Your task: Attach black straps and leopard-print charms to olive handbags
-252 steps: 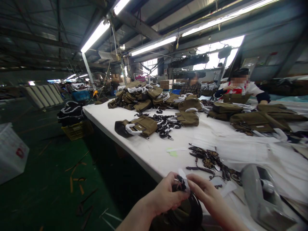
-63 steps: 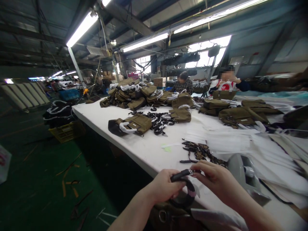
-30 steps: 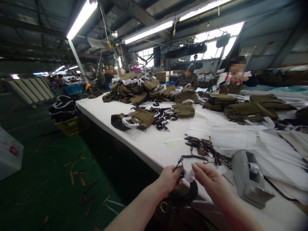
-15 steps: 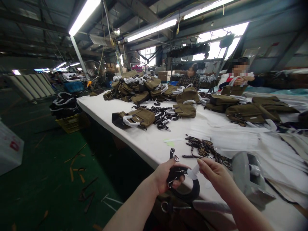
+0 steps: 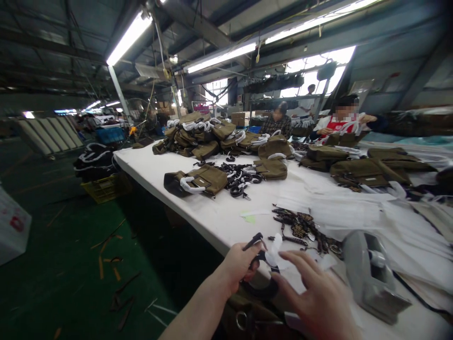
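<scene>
— What sits on the far left?
— A yellow crate (image 5: 102,188) on the green floor, a dark heap with white loops on top of it, just beside the white tabletop (image 5: 198,208).
— And the left hand (image 5: 236,267)?
— Its grip is pinched on a coiled black strap (image 5: 260,278) at the tabletop's near edge; the strap's end pokes up above the fingers.
— The right hand (image 5: 314,295)?
— Fingers spread, holding nothing, just right of the strap and near the white wrap (image 5: 274,252) on it.
— Further right?
— Patterned straps (image 5: 300,229), then a grey tape dispenser (image 5: 371,274). Behind lie olive bags (image 5: 205,179), and two people work at the far side.
</scene>
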The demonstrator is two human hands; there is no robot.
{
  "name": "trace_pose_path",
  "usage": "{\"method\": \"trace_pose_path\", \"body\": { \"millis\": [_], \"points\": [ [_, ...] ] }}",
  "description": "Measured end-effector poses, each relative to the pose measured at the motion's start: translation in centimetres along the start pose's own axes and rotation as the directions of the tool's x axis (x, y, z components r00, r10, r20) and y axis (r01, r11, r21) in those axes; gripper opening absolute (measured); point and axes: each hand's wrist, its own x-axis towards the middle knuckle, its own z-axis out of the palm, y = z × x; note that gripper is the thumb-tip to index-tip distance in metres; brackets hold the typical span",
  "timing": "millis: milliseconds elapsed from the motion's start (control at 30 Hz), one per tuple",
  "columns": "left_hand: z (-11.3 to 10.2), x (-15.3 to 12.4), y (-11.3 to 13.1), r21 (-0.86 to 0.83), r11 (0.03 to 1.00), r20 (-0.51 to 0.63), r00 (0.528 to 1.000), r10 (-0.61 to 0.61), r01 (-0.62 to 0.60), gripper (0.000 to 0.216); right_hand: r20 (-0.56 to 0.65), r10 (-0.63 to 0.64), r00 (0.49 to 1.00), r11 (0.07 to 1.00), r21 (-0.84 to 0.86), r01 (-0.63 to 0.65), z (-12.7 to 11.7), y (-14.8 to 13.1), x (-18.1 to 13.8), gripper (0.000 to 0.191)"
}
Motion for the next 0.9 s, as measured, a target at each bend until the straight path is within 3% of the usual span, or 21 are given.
{"method": "trace_pose_path", "body": {
  "millis": [133,233,300,400,467,533,600,667,767,833,900],
  "points": [
    [0.6,-0.1,-0.3,0.053,0.998,0.021,0.999,0.031,-0.032,0.048,0.104,0.025,0.994,0.999,0.024,-0.028,1.8,0.3,0.1,0.025],
    [0.7,-0.2,-0.4,0.057,0.998,0.078,0.996,0.032,-0.037,0.050,0.151,0.176,0.973,0.954,0.216,-0.206,1.7,1.1,0.7,0.035],
    [0.7,-0.3,-0.3,0.055,0.998,0.107,0.994,0.031,-0.037,0.051,0.200,0.302,0.932,0.853,0.379,-0.358,1.5,1.6,1.0,0.038],
    [0.8,-0.7,0.1,0.068,0.996,0.139,0.989,0.054,-0.064,0.053,0.361,0.444,0.820,0.598,0.562,-0.572,1.6,2.2,1.3,0.042],
    [0.9,-0.9,0.2,0.058,0.994,0.184,0.980,0.083,-0.095,0.054,0.499,0.475,0.725,0.415,0.600,-0.684,2.0,2.6,1.4,0.046],
    [0.9,-1.0,0.2,0.009,0.994,0.215,0.971,0.105,-0.110,0.060,0.573,0.459,0.679,0.351,0.585,-0.731,2.3,2.9,1.5,0.049],
    [1.0,-1.0,0.1,-0.046,0.995,0.185,0.978,0.094,-0.087,0.071,0.517,0.462,0.721,0.441,0.571,-0.693,2.1,3.1,1.5,0.047],
    [1.1,-0.9,0.1,-0.037,0.996,0.092,0.992,0.088,-0.085,0.081,0.342,0.518,0.784,0.582,0.531,-0.616,1.4,2.9,1.3,0.044],
    [1.3,-0.8,0.4,0.057,0.989,-0.024,0.990,0.139,-0.137,0.076,0.103,0.547,0.831,0.730,0.428,-0.533,0.2,2.2,0.4,0.037],
    [1.3,-0.7,0.5,0.076,0.983,-0.080,0.982,0.174,-0.168,0.070,0.111,0.505,0.856,0.779,0.368,-0.507,-0.2,1.8,-0.3,0.039],
    [1.3,-0.6,0.6,0.065,0.978,-0.143,0.968,0.204,-0.196,0.066,0.239,0.467,0.851,0.785,0.330,-0.524,0.0,1.8,-0.9,0.046]
  ]
}}
